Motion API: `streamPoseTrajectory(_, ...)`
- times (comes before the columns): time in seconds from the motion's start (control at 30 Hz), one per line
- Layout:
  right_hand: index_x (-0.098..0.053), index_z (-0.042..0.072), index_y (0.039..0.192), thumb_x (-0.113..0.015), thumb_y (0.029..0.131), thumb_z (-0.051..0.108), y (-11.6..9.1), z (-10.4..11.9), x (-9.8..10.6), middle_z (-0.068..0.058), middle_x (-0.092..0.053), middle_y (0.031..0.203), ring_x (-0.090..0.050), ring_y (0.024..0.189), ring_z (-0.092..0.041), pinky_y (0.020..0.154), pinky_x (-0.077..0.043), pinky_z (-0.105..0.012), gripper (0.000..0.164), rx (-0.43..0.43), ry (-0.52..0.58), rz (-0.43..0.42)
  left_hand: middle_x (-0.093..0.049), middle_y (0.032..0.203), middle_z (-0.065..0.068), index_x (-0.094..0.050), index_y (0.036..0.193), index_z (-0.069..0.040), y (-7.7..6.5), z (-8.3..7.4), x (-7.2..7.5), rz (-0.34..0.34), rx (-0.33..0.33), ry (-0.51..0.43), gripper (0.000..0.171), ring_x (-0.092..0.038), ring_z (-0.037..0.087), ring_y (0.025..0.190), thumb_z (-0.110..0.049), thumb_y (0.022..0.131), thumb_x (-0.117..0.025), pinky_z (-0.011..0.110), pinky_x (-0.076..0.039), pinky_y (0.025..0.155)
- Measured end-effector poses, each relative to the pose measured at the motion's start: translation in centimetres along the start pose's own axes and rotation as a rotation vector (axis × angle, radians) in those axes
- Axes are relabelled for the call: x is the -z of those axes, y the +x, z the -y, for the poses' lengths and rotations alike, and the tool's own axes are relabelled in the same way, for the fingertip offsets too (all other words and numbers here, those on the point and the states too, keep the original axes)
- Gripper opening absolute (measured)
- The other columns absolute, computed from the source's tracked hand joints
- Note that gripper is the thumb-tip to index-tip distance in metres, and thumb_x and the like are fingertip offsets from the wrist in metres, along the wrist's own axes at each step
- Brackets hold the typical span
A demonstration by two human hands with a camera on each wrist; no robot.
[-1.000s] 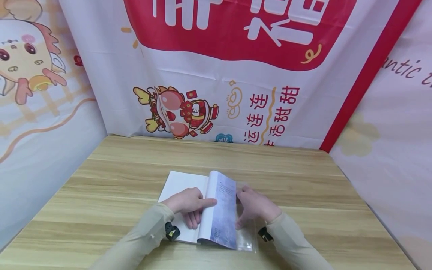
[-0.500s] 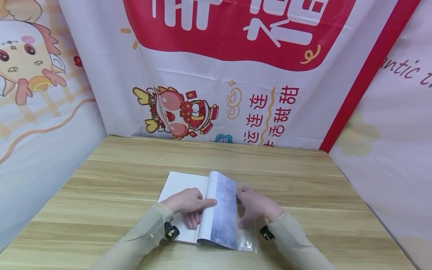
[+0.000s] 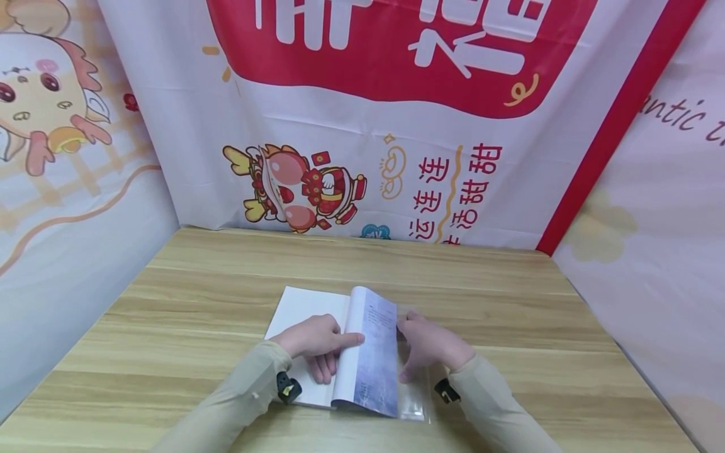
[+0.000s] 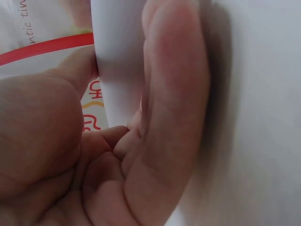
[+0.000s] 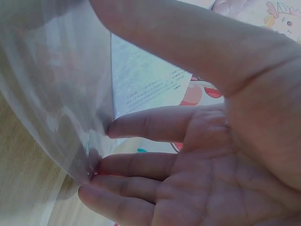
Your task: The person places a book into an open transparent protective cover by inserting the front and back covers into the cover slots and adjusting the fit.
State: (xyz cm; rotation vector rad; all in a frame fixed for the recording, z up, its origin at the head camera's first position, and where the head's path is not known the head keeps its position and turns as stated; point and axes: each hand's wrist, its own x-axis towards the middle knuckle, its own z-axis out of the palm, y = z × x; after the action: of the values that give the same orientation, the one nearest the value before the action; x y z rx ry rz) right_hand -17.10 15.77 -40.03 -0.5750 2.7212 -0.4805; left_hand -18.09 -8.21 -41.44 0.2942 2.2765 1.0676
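A book [image 3: 308,305] lies opened on the table, its left side showing a blank white page. Its pale blue printed flap [image 3: 378,358] curves up and over to the right. My left hand [image 3: 317,340] grips the curved leaves, thumb on top and fingers tucked behind them; the left wrist view shows the white sheet [image 4: 117,56] between thumb and fingers. From under the flap's right edge sticks out a clear plastic cover [image 3: 412,402]. My right hand [image 3: 430,346] is spread at that side, thumb and fairly straight fingertips touching the clear film [image 5: 56,80].
The wood-grain table [image 3: 170,327] extends around the book on all sides. Behind it hangs a printed cloth backdrop [image 3: 396,119], with more printed cloth along the left [image 3: 73,251] and right [image 3: 651,251] edges.
My right hand shifts very slightly to the right along the plastic cover. The left hand and the book stay as they were.
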Motion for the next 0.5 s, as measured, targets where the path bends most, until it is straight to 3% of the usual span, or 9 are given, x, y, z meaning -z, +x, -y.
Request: streamPoseTrajectory(0.5,-0.057,-0.006,0.129,-0.097,0.049,0.021,0.14,-0.01,-0.04,-0.010,-0.054,0.106,-0.057,0.092,-0.025,0.085,-0.053,-0.045,0.094,-0.018,-0.035,-0.001,-0.065,0.056,0.012,-0.063,0.074,0.000,0.02,-0.26,-0.29,-0.035,0.002,0.048,0.059,-0.063,0.021,0.042,-0.055,0.092,-0.060,0.031,-0.054,0.041)
